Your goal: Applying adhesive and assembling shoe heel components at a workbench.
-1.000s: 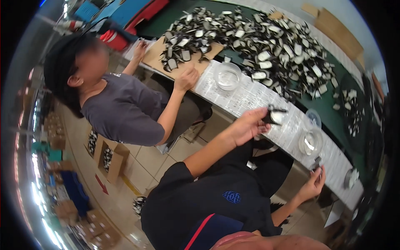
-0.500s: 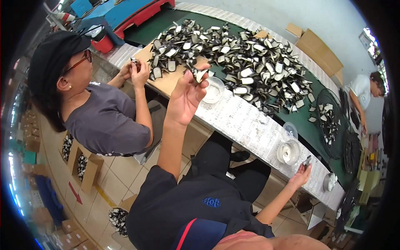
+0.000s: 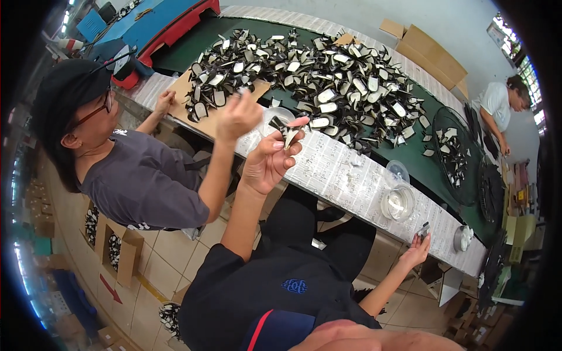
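My left hand is raised over the near edge of the bench. Its thumb and fingers pinch a small curved black-and-white piece with a pointed pale end. Lower down on the right, my right hand grips a small dark grey tool, whose exact kind I cannot make out. Beyond my left hand spreads a large heap of similar black-and-white pieces. A clear round tub stands near my right hand, and another clear tub is partly behind my left hand.
A co-worker on the left has one blurred hand close to my left hand. Another person stands far right, past a black mesh basket. A small tub with white material sits at the bench's right end. Boxes stand on the floor.
My left hand has come down a little, turning the piece so more of it shows. The co-worker's hands have parted, one swinging toward the heap beside my hand. My right hand keeps its hold.
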{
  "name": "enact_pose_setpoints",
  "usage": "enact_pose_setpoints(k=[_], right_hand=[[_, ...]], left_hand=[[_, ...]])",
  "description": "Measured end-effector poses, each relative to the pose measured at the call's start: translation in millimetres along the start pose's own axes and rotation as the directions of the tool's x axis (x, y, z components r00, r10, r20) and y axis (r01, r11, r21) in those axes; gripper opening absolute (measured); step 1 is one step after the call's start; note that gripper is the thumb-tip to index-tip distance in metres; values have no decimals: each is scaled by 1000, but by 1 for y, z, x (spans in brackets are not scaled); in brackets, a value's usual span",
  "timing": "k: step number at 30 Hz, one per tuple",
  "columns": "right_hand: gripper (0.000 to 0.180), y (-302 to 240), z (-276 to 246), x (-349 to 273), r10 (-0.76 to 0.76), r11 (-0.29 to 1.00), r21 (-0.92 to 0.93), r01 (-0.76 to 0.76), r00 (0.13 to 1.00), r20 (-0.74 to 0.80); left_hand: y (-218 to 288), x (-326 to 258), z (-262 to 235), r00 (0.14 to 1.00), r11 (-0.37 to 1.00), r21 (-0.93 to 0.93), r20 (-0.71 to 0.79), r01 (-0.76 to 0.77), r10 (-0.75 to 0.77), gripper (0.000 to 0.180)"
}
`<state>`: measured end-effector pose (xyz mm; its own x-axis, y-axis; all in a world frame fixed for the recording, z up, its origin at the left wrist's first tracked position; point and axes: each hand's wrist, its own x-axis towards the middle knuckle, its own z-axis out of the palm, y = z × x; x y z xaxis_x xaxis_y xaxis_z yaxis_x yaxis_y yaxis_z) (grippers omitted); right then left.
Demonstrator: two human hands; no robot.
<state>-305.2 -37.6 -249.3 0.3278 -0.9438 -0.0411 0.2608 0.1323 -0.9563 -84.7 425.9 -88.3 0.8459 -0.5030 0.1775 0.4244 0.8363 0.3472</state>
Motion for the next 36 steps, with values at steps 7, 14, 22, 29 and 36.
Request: enact_pose_setpoints(k=[7, 14, 22, 29, 36], right_hand=[[37, -1, -16, -6, 0, 1000, -8, 0, 998, -58], [37, 2, -19, -16, 7, 1000, -12, -8, 999, -43], [37, -16, -14, -31, 18, 1000, 3, -18, 998, -60], [27, -60, 56, -94, -52, 988, -144, 59, 997, 50], [31, -101, 110, -164, -224, 895, -230, 381, 833, 506]], left_hand=[[-9, 5, 16, 998, 985, 171, -65, 13, -2, 76], [-18, 5, 18, 995, 951, 304, -98, 47, -17, 74], [-42, 0, -6, 969, 905, 370, -198, 211, -145, 64], [-108, -6, -2, 951, 879, 405, -274, 250, -145, 57], [-157, -18, 0, 902, 854, 341, -325, 393, -285, 42]])
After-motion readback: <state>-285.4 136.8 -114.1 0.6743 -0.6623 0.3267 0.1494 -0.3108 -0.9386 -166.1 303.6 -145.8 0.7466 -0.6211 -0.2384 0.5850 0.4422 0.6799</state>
